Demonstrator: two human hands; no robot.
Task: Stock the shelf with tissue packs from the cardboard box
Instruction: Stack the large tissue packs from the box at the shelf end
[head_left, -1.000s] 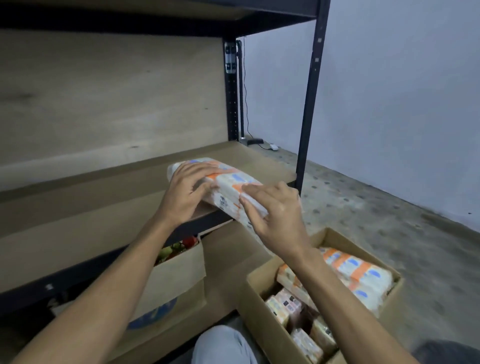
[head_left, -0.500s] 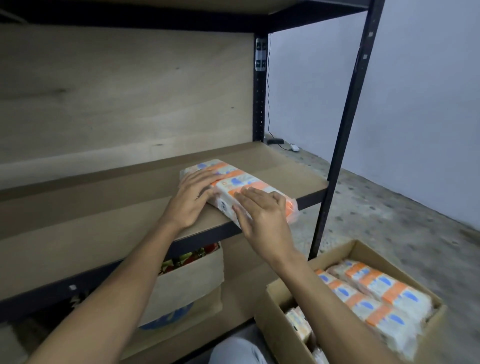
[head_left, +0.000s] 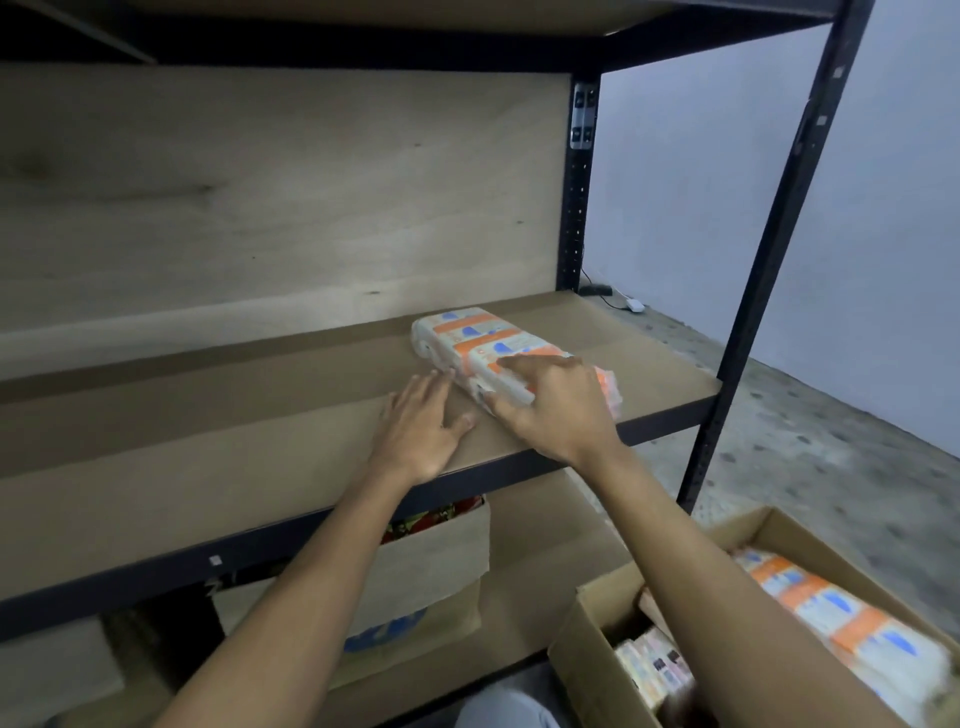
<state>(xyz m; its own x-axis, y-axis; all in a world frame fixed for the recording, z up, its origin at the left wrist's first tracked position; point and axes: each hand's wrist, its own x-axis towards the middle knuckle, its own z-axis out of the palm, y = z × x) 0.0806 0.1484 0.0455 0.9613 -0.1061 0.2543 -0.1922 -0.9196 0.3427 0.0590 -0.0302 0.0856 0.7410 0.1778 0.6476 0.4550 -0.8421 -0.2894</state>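
A long white, orange and blue tissue pack (head_left: 475, 340) lies flat on the brown shelf board (head_left: 260, 441), towards its right end. My right hand (head_left: 556, 410) rests on the pack's near end, fingers spread over its top and side. My left hand (head_left: 421, 421) lies flat and open on the board just left of the pack, fingertips at its edge. At the lower right an open cardboard box (head_left: 587, 644) holds another long tissue pack (head_left: 841, 618) and several smaller packs (head_left: 654, 670).
Black steel uprights (head_left: 769, 260) frame the shelf, with a plywood back panel (head_left: 260, 197). Under the board stands a cardboard box with a blue mark (head_left: 426, 577) and colourful goods. Speckled concrete floor (head_left: 831, 441) and a grey wall lie to the right.
The pack went from being held over the shelf edge to lying further in on the board. My left hand came off the pack onto the board; my right hand stays on it.
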